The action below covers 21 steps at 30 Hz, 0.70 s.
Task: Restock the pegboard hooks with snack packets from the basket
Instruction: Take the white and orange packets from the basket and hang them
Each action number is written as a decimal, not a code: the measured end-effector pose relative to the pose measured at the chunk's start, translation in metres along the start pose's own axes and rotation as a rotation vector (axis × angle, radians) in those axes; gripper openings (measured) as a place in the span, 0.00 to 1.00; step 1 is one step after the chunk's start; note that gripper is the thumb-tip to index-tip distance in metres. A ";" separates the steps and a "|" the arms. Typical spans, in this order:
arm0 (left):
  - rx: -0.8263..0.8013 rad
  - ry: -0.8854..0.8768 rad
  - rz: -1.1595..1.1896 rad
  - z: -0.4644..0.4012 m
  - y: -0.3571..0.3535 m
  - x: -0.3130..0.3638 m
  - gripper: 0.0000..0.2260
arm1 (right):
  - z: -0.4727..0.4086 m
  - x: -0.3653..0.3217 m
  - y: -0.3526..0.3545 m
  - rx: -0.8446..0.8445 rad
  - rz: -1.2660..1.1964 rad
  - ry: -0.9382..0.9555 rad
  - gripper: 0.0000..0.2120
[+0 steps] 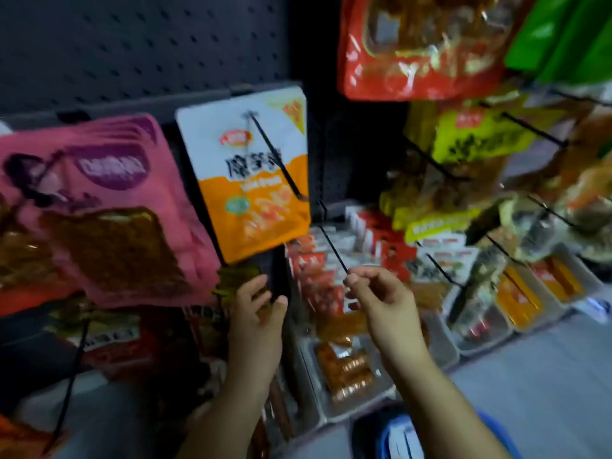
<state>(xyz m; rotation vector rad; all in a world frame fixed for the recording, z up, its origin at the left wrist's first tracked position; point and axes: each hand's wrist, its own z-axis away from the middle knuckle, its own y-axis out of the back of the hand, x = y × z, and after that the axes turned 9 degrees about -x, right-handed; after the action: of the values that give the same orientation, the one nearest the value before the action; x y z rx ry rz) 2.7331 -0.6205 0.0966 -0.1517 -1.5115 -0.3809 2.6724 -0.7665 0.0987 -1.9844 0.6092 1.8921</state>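
Head view looks down at a dark pegboard (139,44) hung with snack packets, both hands raised in front of it. The right hand (381,303) has its fingers (356,279) pinched on the tip of an empty black hook (332,250) that juts out below the white-and-orange packet (251,180), which hangs alone on the hook above. The left hand (258,306) curls its fingers round something dark and thin just below that packet and beside the pink packets (109,210); motion blur keeps me from telling what it is, possibly a packet seen edge-on.

The basket (496,435) shows only as a blue rim at the bottom edge, near the right forearm (its contents are hidden). Trays of small packets (347,366) fill the shelf underneath, and further loaded hooks stand to the right.

My reading is that the step in hand is steadying the bare hook so a packet can go on. Next move, as I judge it: bring the hang hole at a packet's top up to the hook tip, line the two up, and slide the packet back toward the board. The hook is thin and tilted, so the hole must meet the tip squarely, and the right fingers have to let go of the tip as the packet arrives.
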 end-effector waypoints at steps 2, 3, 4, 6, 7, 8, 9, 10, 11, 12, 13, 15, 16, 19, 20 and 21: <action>-0.145 -0.034 -0.014 0.029 -0.024 -0.009 0.10 | 0.037 0.017 0.028 0.046 -0.067 -0.038 0.09; -0.217 -0.038 -0.021 0.041 -0.038 -0.015 0.11 | 0.054 0.027 0.044 0.077 -0.080 -0.061 0.10; -0.291 -0.028 -0.031 0.052 -0.054 -0.021 0.11 | 0.071 0.039 0.062 0.105 -0.076 -0.091 0.09; -0.450 0.014 -0.041 0.072 -0.087 -0.043 0.13 | 0.105 0.068 0.100 0.176 -0.052 -0.176 0.09; -0.525 0.042 -0.050 0.081 -0.106 -0.057 0.13 | 0.122 0.086 0.121 0.219 -0.043 -0.228 0.09; -0.581 0.073 -0.067 0.089 -0.124 -0.073 0.13 | 0.139 0.105 0.141 0.261 -0.037 -0.291 0.09; -0.618 0.103 -0.085 0.094 -0.143 -0.092 0.13 | 0.153 0.126 0.162 0.303 -0.036 -0.354 0.09; -0.644 0.138 -0.099 0.098 -0.163 -0.114 0.13 | 0.167 0.150 0.183 0.341 -0.033 -0.423 0.09; -0.666 0.182 -0.105 0.101 -0.183 -0.138 0.14 | 0.180 0.175 0.203 0.366 -0.026 -0.497 0.09; -0.685 0.228 -0.112 0.104 -0.203 -0.165 0.14 | 0.192 0.201 0.222 0.366 -0.004 -0.568 0.08; -0.706 0.275 -0.128 0.106 -0.223 -0.195 0.14 | 0.202 0.227 0.240 0.350 0.025 -0.637 0.07; -0.739 0.371 -0.173 0.111 -0.259 -0.260 0.16 | 0.219 0.283 0.271 0.305 0.108 -0.768 0.06; -0.752 0.418 -0.201 0.112 -0.275 -0.295 0.16 | 0.224 0.315 0.285 0.273 0.149 -0.834 0.08; -0.734 0.534 -0.315 0.118 -0.312 -0.403 0.13 | 0.232 0.417 0.318 0.140 0.248 -0.996 0.08; -0.707 0.593 -0.356 0.119 -0.322 -0.436 0.10 | 0.232 0.450 0.325 0.082 0.306 -1.043 0.05; -0.677 0.649 -0.387 0.119 -0.332 -0.469 0.07 | 0.229 0.484 0.332 0.015 0.376 -1.074 0.03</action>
<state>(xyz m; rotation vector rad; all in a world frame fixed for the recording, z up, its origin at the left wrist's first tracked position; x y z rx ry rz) 2.5029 -0.8201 -0.4045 -0.2380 -0.7184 -1.1319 2.3168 -0.9699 -0.3798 -0.6083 0.6519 2.7289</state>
